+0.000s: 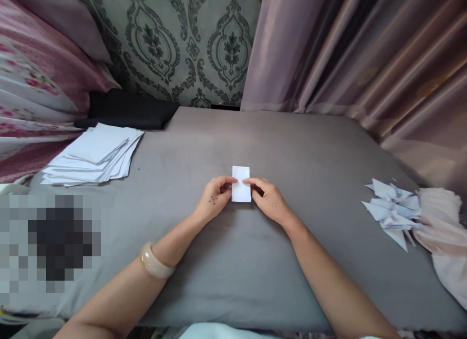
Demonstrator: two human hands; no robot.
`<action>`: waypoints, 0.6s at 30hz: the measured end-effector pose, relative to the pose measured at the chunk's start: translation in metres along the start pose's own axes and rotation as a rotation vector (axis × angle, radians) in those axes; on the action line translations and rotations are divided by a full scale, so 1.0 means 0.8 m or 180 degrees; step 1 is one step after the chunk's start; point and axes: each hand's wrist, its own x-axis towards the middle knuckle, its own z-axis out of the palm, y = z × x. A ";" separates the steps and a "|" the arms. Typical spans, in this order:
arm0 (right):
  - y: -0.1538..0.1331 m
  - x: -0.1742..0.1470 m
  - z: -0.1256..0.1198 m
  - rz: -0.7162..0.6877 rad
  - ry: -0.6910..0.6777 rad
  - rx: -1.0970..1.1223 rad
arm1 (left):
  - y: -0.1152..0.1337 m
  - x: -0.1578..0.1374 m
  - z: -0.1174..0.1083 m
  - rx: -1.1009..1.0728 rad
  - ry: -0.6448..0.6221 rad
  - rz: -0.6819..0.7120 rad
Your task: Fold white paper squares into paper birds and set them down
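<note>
A small white rectangle of paper (pixel 241 192), seemingly folded, is held upright in its long direction near the middle of the grey-covered surface. My left hand (pixel 215 198) grips its left edge between thumb and fingers. On the opposite edge, my right hand (pixel 269 199) pinches the paper the same way, with a fingertip lying over its face. Both thumbs sit low at the sides, partly hidden. A pale bangle (pixel 155 262) circles my left forearm.
A stack of white paper sheets (pixel 93 151) lies at the left, before a folded black cloth (pixel 127 109). Several folded pointed paper pieces (pixel 393 207) are heaped at the right beside a pale pink cloth (pixel 440 227). Curtains (pixel 328 47) hang behind the grey cover (pixel 292 144).
</note>
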 end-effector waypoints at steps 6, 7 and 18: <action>0.006 -0.001 0.000 -0.0356 -0.0125 -0.0565 | -0.002 -0.003 -0.003 0.1205 -0.0142 0.0543; 0.007 -0.002 0.000 -0.0328 -0.0088 -0.0595 | -0.002 -0.003 -0.002 0.1311 -0.0095 0.0546; 0.008 0.013 0.017 0.0136 0.0506 -0.0686 | -0.005 0.010 0.009 0.1470 0.0442 0.0335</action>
